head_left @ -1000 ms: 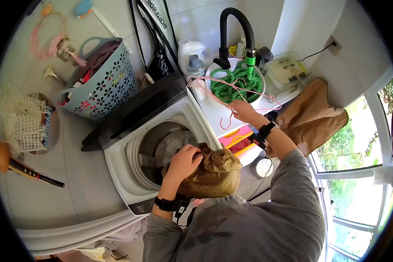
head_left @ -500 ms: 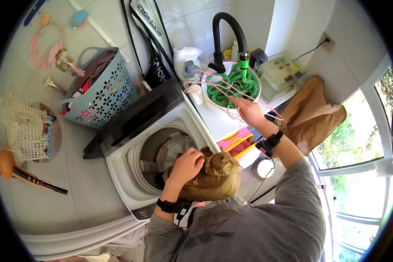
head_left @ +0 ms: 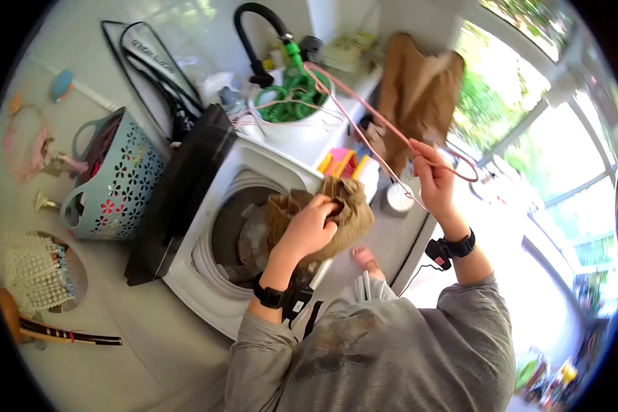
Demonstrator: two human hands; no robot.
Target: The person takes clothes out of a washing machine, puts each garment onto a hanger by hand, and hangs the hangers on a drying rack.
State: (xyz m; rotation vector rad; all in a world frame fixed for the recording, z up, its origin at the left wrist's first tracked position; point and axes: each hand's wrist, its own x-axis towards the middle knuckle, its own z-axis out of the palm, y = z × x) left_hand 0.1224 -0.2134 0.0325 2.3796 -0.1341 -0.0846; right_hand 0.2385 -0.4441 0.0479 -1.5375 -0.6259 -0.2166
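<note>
My left hand (head_left: 309,230) is closed on a bunched brown garment (head_left: 353,213), held over the front right edge of the opening of a top-loading washing machine (head_left: 185,280). Pinched in my right hand (head_left: 434,177) is a thin pink clothes hanger (head_left: 384,122), raised to the right of the machine. One end of this hanger reaches back to the white basin (head_left: 281,130). More pink hanger wires lie across that basin, around a coiled green hose (head_left: 292,106). Part of the garment hangs inside the drum, its lower end hidden.
The machine's black lid (head_left: 178,206) stands raised on the left, beside a blue-grey laundry basket (head_left: 120,185) with clothes. A black faucet (head_left: 261,20) arches over the basin. A brown paper bag (head_left: 415,89) stands near the window. A bare foot (head_left: 366,258) shows below.
My right hand has moved right and away from the basin, lifting a pink hanger with it. My left hand keeps its hold on the brown garment. The view has turned to the right.
</note>
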